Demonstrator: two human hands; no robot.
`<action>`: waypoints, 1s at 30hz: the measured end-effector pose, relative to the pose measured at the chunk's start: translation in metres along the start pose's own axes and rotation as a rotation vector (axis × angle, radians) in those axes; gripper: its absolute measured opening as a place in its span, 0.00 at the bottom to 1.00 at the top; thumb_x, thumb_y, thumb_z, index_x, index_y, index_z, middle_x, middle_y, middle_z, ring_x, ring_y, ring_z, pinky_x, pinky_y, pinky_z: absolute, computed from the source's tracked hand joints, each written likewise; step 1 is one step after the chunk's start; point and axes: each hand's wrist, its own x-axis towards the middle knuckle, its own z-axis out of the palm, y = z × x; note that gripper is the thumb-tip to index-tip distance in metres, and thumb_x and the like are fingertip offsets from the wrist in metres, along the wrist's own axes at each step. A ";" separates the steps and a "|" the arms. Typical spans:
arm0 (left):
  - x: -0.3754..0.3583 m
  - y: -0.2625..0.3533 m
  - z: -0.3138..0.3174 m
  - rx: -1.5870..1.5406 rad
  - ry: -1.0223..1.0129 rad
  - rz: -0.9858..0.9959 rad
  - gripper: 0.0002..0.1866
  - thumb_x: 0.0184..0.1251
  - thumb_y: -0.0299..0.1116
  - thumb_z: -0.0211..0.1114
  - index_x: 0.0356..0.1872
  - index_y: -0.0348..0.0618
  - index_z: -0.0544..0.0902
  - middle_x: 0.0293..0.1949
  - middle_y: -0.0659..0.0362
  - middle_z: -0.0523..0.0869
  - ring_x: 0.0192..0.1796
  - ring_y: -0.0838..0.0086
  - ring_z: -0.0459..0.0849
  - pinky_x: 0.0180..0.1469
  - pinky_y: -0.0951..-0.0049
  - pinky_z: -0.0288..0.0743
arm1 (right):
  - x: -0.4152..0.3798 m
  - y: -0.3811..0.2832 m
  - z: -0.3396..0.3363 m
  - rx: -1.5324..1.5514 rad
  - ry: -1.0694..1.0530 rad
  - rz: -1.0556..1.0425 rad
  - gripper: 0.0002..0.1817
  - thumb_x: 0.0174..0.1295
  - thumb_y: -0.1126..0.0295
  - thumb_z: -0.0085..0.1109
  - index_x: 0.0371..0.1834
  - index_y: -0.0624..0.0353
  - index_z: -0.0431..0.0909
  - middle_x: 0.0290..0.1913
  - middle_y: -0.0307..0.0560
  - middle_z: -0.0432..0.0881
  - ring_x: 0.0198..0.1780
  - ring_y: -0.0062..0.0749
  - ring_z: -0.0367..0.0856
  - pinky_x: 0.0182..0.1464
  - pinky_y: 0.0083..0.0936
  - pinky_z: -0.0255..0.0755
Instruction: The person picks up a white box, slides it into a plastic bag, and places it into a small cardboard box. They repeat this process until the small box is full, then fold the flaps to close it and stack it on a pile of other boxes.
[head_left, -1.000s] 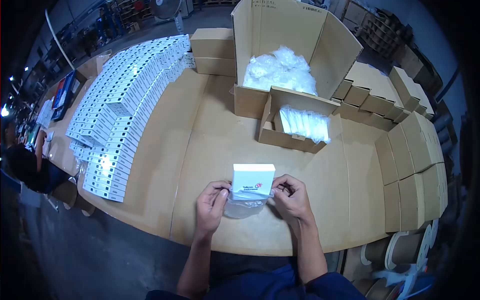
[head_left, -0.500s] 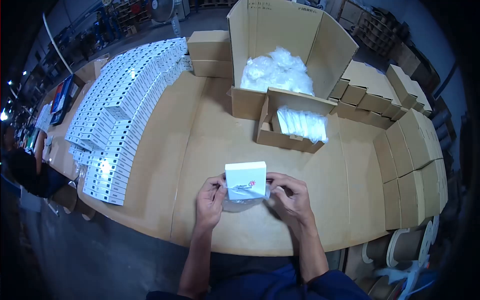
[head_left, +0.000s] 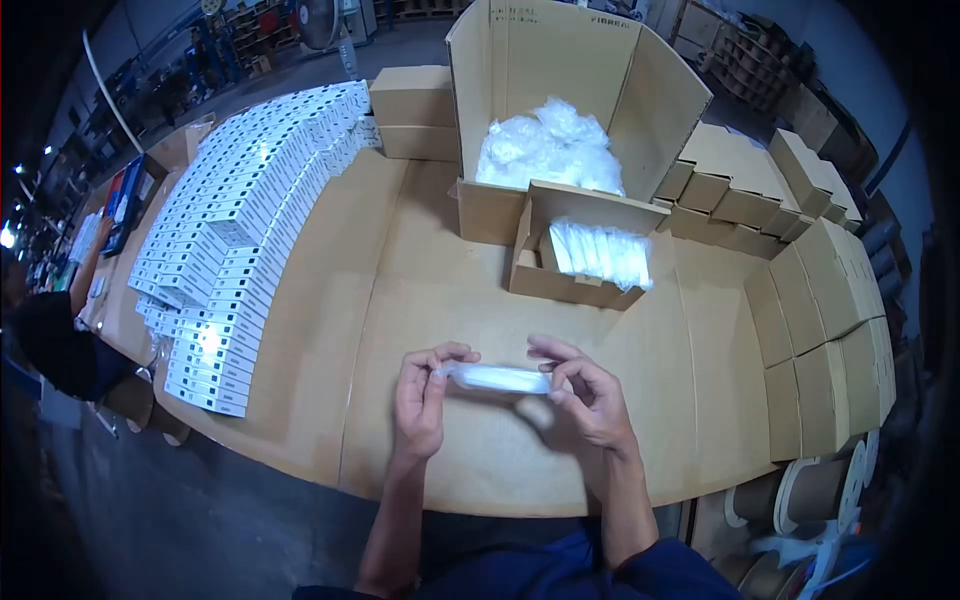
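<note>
A flat white box in a clear plastic bag (head_left: 500,379) is held above the table between both hands, with a narrow edge facing me. My left hand (head_left: 422,405) pinches the bag's left end between thumb and fingers. At the other end, my right hand (head_left: 598,405) grips the bag's corner with thumb and index finger, its other fingers raised. Beyond the hands, a small open carton (head_left: 570,288) holds a row of white items in clear bags (head_left: 602,252).
Stacks of small white labelled boxes (head_left: 245,190) cover the left side. A large carton (head_left: 560,50) of clear plastic bags (head_left: 555,145) stands at the back. Brown cartons (head_left: 815,300) are stacked on the right. A person (head_left: 60,330) is at the far left.
The white box has tipped from showing its printed face to showing a narrow edge, and the clear bag now wraps it. Both hands have shifted their fingers on the bag.
</note>
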 end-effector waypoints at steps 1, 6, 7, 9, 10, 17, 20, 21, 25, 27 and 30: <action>0.001 -0.002 0.002 0.008 0.027 0.018 0.05 0.88 0.29 0.46 0.56 0.42 0.66 0.59 0.42 0.79 0.63 0.59 0.82 0.68 0.58 0.74 | 0.000 0.000 0.000 0.074 -0.001 0.016 0.05 0.69 0.83 0.59 0.42 0.61 0.77 0.73 0.64 0.76 0.72 0.44 0.77 0.75 0.40 0.66; -0.004 -0.006 0.032 -0.006 0.264 -0.022 0.07 0.89 0.32 0.45 0.57 0.42 0.64 0.55 0.43 0.81 0.57 0.64 0.83 0.63 0.63 0.78 | 0.000 0.018 0.035 0.189 0.257 0.057 0.14 0.78 0.72 0.58 0.60 0.61 0.68 0.69 0.64 0.79 0.67 0.37 0.79 0.68 0.30 0.72; -0.004 -0.010 0.036 0.018 0.319 -0.029 0.08 0.89 0.33 0.45 0.57 0.42 0.64 0.54 0.43 0.81 0.57 0.64 0.83 0.63 0.64 0.78 | -0.001 0.019 0.045 0.295 0.325 0.037 0.18 0.77 0.71 0.61 0.63 0.61 0.67 0.69 0.64 0.79 0.67 0.36 0.79 0.68 0.29 0.72; -0.004 -0.020 0.039 0.072 0.432 -0.040 0.08 0.90 0.34 0.46 0.58 0.42 0.64 0.54 0.44 0.82 0.56 0.66 0.82 0.62 0.65 0.78 | -0.005 0.021 0.060 0.511 0.455 -0.006 0.26 0.75 0.68 0.65 0.69 0.61 0.64 0.68 0.63 0.79 0.66 0.34 0.79 0.68 0.29 0.73; -0.004 -0.022 0.039 0.084 0.440 -0.035 0.08 0.90 0.34 0.46 0.58 0.42 0.65 0.53 0.44 0.82 0.56 0.67 0.82 0.63 0.66 0.78 | -0.009 0.028 0.063 0.462 0.449 -0.025 0.36 0.71 0.70 0.71 0.76 0.62 0.61 0.68 0.61 0.79 0.63 0.32 0.81 0.66 0.28 0.75; -0.002 -0.008 0.039 0.041 0.140 -0.023 0.20 0.86 0.36 0.53 0.70 0.41 0.61 0.62 0.42 0.78 0.60 0.65 0.81 0.67 0.63 0.75 | -0.023 0.024 0.052 0.184 0.411 0.229 0.26 0.66 0.83 0.69 0.67 0.64 0.75 0.52 0.46 0.85 0.54 0.24 0.83 0.60 0.25 0.79; -0.011 -0.003 0.038 0.200 0.039 -0.130 0.27 0.84 0.31 0.57 0.77 0.38 0.61 0.62 0.48 0.80 0.61 0.67 0.82 0.63 0.66 0.79 | -0.023 0.029 0.047 0.161 0.353 0.107 0.21 0.67 0.85 0.67 0.63 0.66 0.77 0.57 0.49 0.84 0.59 0.30 0.82 0.65 0.27 0.77; -0.015 0.000 0.038 0.125 0.041 -0.224 0.23 0.85 0.31 0.56 0.74 0.36 0.65 0.61 0.49 0.81 0.60 0.68 0.83 0.63 0.67 0.80 | -0.025 0.031 0.046 0.181 0.325 0.059 0.21 0.67 0.86 0.66 0.63 0.67 0.78 0.59 0.50 0.83 0.61 0.31 0.82 0.67 0.27 0.76; -0.025 -0.006 0.036 -0.024 0.108 -0.381 0.14 0.87 0.33 0.54 0.60 0.34 0.77 0.55 0.51 0.85 0.56 0.67 0.88 0.59 0.64 0.86 | -0.024 0.034 0.039 0.071 0.238 0.047 0.16 0.71 0.81 0.65 0.61 0.67 0.79 0.59 0.54 0.86 0.62 0.33 0.82 0.65 0.27 0.75; -0.027 -0.009 0.037 -0.048 0.166 -0.390 0.14 0.87 0.35 0.55 0.55 0.33 0.81 0.51 0.52 0.87 0.53 0.68 0.89 0.58 0.64 0.87 | -0.024 0.028 0.038 0.066 0.261 0.163 0.14 0.73 0.78 0.64 0.59 0.68 0.80 0.59 0.54 0.86 0.62 0.33 0.82 0.65 0.27 0.75; -0.025 -0.003 0.043 -0.093 0.251 -0.434 0.16 0.86 0.38 0.57 0.52 0.33 0.84 0.46 0.56 0.89 0.50 0.73 0.89 0.56 0.69 0.87 | -0.019 0.014 0.046 0.194 0.481 0.245 0.10 0.75 0.74 0.63 0.54 0.68 0.83 0.61 0.54 0.86 0.63 0.34 0.82 0.66 0.29 0.75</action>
